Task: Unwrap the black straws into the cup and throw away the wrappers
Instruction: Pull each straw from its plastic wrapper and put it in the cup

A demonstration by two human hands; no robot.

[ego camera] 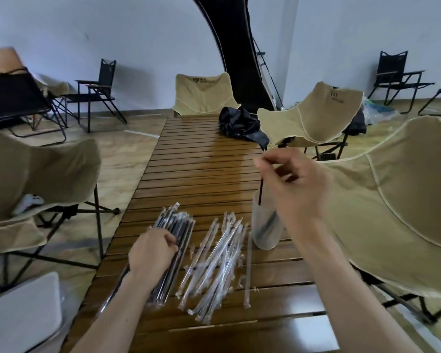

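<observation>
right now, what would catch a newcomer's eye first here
The right hand pinches a black straw above the frosted cup at the wooden table's right edge. The left hand rests on a bundle of wrapped straws, with empty wrappers scattered beside it.

Right hand (294,183) pinches black straw (261,186) upright, lower end inside frosted cup (265,226). Left hand (152,250) grips wrapped straw bundle (175,226). Empty wrappers (218,261) heaped between, on slatted wooden table (201,161).
</observation>
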